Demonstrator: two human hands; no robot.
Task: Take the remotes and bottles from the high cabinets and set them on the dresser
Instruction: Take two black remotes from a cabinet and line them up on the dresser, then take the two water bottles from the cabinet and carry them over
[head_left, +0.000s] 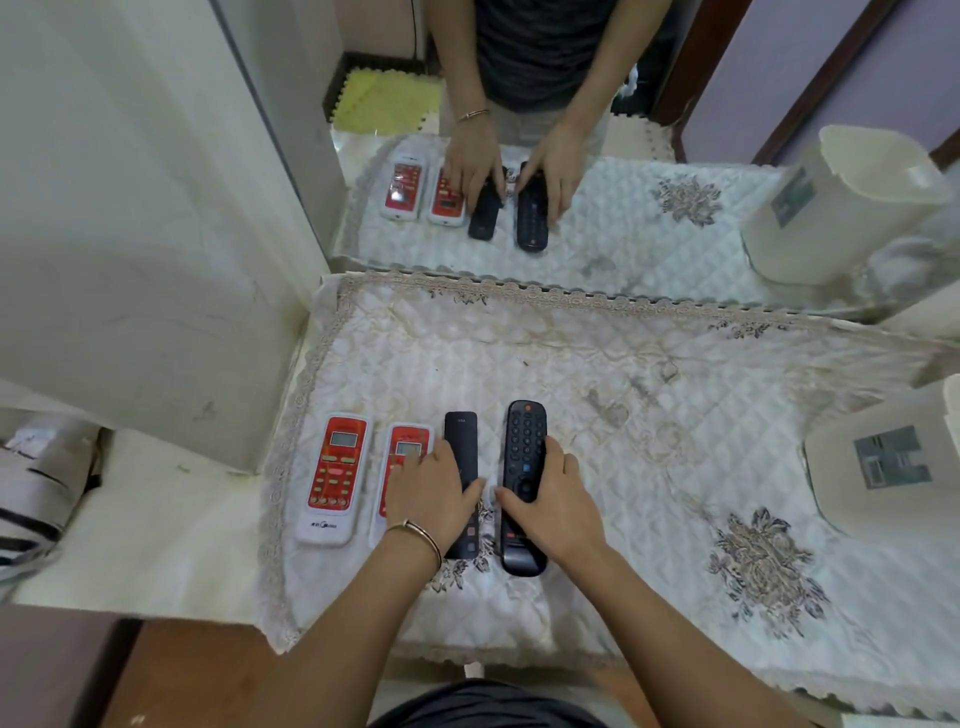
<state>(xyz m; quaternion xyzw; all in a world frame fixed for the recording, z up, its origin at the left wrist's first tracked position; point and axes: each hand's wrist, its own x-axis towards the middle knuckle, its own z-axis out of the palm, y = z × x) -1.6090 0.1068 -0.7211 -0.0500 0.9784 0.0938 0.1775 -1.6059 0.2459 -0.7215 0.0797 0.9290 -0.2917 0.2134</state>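
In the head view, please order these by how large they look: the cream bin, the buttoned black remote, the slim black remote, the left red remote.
1. cream bin, though cropped by the frame.
2. buttoned black remote and left red remote: unsure, one is longer, the other wider.
3. slim black remote, partly under the left hand.

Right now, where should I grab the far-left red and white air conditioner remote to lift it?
The far-left remote lies flat, face up, on the quilted cover, with a gap on either side. I'd come from above and pinch its long edges near the middle with the fingers.
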